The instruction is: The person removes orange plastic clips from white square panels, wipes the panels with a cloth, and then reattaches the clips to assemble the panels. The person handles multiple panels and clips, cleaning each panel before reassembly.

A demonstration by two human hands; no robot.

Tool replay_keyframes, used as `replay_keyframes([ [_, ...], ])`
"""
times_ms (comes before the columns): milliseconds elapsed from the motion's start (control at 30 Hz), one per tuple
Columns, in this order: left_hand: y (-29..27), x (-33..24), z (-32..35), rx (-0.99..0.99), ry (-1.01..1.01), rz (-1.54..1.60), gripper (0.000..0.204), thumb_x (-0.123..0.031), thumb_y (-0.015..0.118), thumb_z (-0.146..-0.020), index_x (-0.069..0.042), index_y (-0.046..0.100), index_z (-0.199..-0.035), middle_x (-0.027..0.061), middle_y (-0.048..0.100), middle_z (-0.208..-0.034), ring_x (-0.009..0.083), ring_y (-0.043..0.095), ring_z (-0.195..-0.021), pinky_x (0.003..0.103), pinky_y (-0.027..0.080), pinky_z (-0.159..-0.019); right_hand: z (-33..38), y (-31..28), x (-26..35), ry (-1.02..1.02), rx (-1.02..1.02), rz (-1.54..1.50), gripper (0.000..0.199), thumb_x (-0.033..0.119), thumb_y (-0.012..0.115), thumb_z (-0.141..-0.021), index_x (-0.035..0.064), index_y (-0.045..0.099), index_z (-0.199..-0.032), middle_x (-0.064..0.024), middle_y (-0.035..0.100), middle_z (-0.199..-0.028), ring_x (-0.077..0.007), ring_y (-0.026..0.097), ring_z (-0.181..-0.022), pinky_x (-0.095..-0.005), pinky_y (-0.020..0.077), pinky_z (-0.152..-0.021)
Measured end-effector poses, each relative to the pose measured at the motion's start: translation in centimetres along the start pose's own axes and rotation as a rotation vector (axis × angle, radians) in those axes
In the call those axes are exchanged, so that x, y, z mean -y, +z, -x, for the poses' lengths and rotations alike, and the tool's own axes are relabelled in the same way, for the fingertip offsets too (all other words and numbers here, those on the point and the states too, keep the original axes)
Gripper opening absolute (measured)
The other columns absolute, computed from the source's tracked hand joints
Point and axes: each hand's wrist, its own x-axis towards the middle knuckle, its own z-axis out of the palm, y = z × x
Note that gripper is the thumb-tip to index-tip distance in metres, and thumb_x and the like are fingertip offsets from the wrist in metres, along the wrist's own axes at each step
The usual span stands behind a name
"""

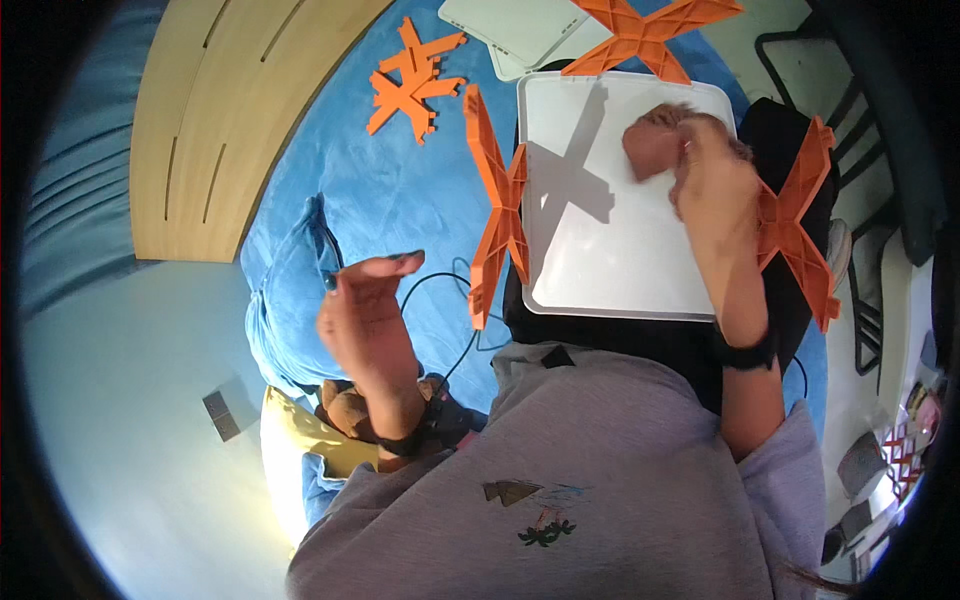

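On my lap lies a white rectangular panel (600, 270) with a raised rim. Orange X-shaped plastic pieces stand at its edges: the left X piece (505, 205), the far X piece (640, 35) and the right X piece (795, 220). Over the panel's right half is my right hand (715, 165), smeared by motion. A brownish blurred shape beside its fingers could be part of the hand or something held; I cannot make it out. My left hand (365, 315) is raised left of the panel, fingers stretched out, with nothing in it.
Loose orange pieces (410, 85) lie on the blue bedspread (330, 150) at far left. More white panels (520, 25) lie at the far side. A wooden headboard-like board (200, 110) rises at left. A black cable (440, 278) runs near my left hand; dark chairs (860, 200) stand at right.
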Motion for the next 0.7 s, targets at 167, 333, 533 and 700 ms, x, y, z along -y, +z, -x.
replay_keyframes([
  [167, 3.8, -5.6, -1.0, -0.086, -0.574, 0.541, 0.05, -0.035, 0.038, -0.094, 0.008, 0.05, -0.117, 0.0219, 0.061, -0.104, 0.0345, 0.056, -0.106, 0.043, 0.04, -0.097, 3.5, -4.1, 8.3, -0.255, -0.251, -0.622, 0.026, 0.015, 0.046, -0.09, -0.0017, 0.054, -0.109, -0.0161, 0.06, -0.104, -0.0222, 0.06, -0.096, -0.0309, 0.0452, -0.087],
  [333, 5.1, -6.8, -3.0, 0.079, -0.424, 0.54, 0.046, -0.031, 0.042, -0.093, 0.006, 0.051, -0.117, 0.0187, 0.06, -0.107, 0.0291, 0.056, -0.105, 0.04, 0.041, -0.094, 6.9, -2.7, 15.8, -0.805, -0.186, -0.814, 0.035, 0.018, 0.056, -0.078, -0.0049, 0.055, -0.104, -0.0185, 0.059, -0.102, -0.0306, 0.057, -0.097, -0.0391, 0.0443, -0.09],
  [533, -2.0, -2.3, -2.8, -0.118, -0.06, 0.203, 0.041, -0.027, 0.046, -0.091, 0.003, 0.052, -0.117, 0.0148, 0.059, -0.111, 0.0227, 0.056, -0.103, 0.036, 0.043, -0.09, 5.6, -2.3, 9.0, -0.552, 0.165, -0.978, 0.049, 0.012, 0.069, -0.071, -0.0009, 0.052, -0.115, -0.019, 0.056, -0.112, -0.0354, 0.054, -0.106, -0.0435, 0.0395, -0.097],
  [700, -5.5, 10.9, -5.5, -0.289, -0.185, -0.262, 0.033, -0.024, 0.054, -0.089, -0.002, 0.054, -0.113, 0.0066, 0.06, -0.099, 0.0159, 0.06, -0.086, 0.027, 0.047, -0.076, 2.8, 4.1, 4.1, -0.378, 0.276, -0.296, 0.101, 0.031, 0.081, -0.058, 0.0073, 0.027, -0.139, -0.0205, 0.032, -0.141, -0.0416, 0.027, -0.13, -0.0524, 0.025, -0.105],
])
